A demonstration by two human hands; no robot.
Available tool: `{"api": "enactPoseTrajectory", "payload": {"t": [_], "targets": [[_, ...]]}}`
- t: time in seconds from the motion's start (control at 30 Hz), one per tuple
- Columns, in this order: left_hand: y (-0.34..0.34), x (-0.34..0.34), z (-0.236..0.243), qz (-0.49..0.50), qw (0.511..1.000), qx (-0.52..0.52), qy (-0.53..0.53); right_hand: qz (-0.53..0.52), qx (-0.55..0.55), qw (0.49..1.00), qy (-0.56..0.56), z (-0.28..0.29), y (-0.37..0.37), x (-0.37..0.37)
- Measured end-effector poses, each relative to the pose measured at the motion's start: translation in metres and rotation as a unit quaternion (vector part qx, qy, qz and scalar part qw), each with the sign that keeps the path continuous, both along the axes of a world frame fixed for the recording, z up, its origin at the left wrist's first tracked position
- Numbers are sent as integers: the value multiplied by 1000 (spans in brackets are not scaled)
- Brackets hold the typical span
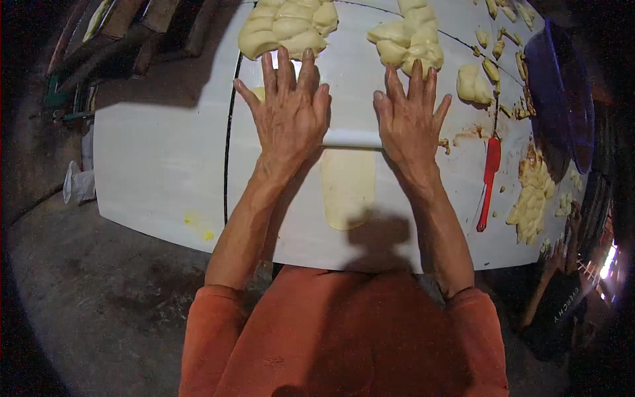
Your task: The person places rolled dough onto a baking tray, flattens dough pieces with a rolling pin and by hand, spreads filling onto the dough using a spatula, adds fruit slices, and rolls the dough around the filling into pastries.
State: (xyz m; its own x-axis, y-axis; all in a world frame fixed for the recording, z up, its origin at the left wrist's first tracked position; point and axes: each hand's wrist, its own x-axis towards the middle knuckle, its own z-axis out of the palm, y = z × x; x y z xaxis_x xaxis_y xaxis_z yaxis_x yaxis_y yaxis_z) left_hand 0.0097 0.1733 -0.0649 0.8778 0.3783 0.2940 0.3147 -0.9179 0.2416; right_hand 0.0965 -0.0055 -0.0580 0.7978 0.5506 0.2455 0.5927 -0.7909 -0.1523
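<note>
1. While the left hand (291, 112) and the right hand (411, 129) were held palm down with the fingers spread, neither of them was clenched, and nothing was seen grasped by the fingers.
2. Between the two hands, a white roller (352, 137) was seen, laid crosswise from left to right on the table (159, 159); its ends were hidden, apparently by the palms that were placed over them.
3. On the near side of the roller, a flat strip of dough (347, 188) was spread, and its long axis was pointed straight away from the person, so that it was crossed by the roller nearly at a right angle.
4. The far end of the strip was met by the roller; whether any dough was continued underneath could not be told.
5. Neither hand was clearly placed nearer to the strip, because it was framed almost equally from left and right.
6. Beyond the fingertips, two dough heaps (288, 30) were found; contact could not be confirmed.
</note>
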Motion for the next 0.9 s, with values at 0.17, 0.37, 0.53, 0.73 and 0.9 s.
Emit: {"api": "enactPoseTrajectory", "payload": {"t": [0.17,0.37,0.53,0.73,0.9], "targets": [[23,23,-14,-13,996,64,-69,261,125,949,123,28,-16,8],[6,-45,30,-115,980,-78,-140,201,108,953,198,39,-72,-20],[-30,-83,37,-212,971,-70,83,-117,234,946,193,54,-145,-37],[-42,-85,28,-196,968,-59,144,-245,65,965,70,16,-229,-55],[-56,-37,42,-223,963,-150,23,-223,177,957,63,31,-204,-10]]}}
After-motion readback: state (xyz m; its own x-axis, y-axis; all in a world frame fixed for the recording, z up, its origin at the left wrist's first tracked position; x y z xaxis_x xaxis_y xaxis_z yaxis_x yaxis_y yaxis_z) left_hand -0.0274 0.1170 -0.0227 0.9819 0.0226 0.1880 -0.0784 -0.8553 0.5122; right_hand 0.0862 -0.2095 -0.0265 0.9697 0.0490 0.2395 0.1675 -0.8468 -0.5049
